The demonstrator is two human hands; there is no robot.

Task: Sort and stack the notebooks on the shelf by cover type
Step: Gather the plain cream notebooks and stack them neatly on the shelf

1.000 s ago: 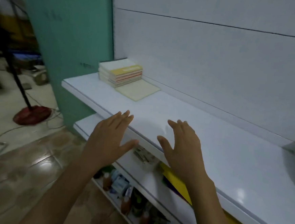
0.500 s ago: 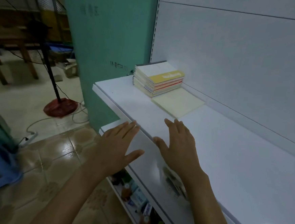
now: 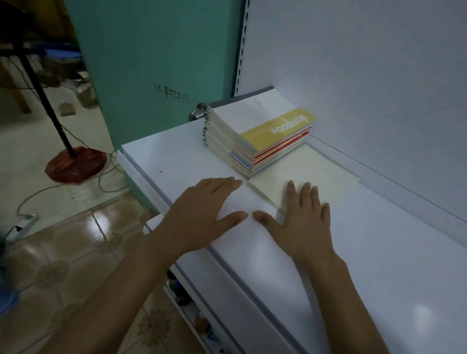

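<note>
Notebooks (image 3: 258,134) sit stacked at upper centre of the frame on the white shelf (image 3: 387,272), a cream notebook (image 3: 311,171) flat just beside them. Left hand (image 3: 204,211) and right hand (image 3: 301,221) spread palm-down below, each grip apart, right fingertips over the cream cover.

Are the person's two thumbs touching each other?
Apart. The head view shows bare white shelf between the thumb tips of the left hand and right hand.

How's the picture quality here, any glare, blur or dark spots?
Head view: dim, bluish light overall; a glare spot on the white shelf at right; bright reflections on the floor tiles; the notebook stack reads sharp; the lower-left corner is smeared.
</note>
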